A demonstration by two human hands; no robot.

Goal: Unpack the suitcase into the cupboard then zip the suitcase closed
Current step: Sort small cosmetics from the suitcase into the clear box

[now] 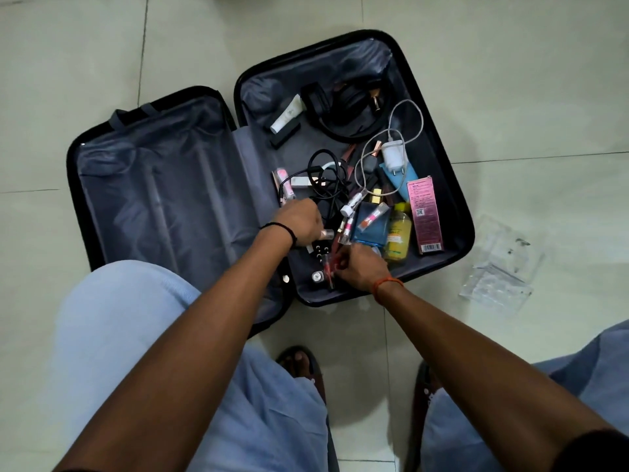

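You're mid-unpacking: the suitcase (425,137) lies open on the floor (102,46), its right half still cluttered. Your right hand (360,267) pinches what looks like a red lip-gloss tube (329,267); your left hand (301,221) is curled among the cables (326,178), grip unclear. Next, gather a handful for the unseen cupboard.

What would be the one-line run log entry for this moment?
suitcase: open, on floor | left hand: gripping small items | right hand: pinching red tube | unpacking: not finished
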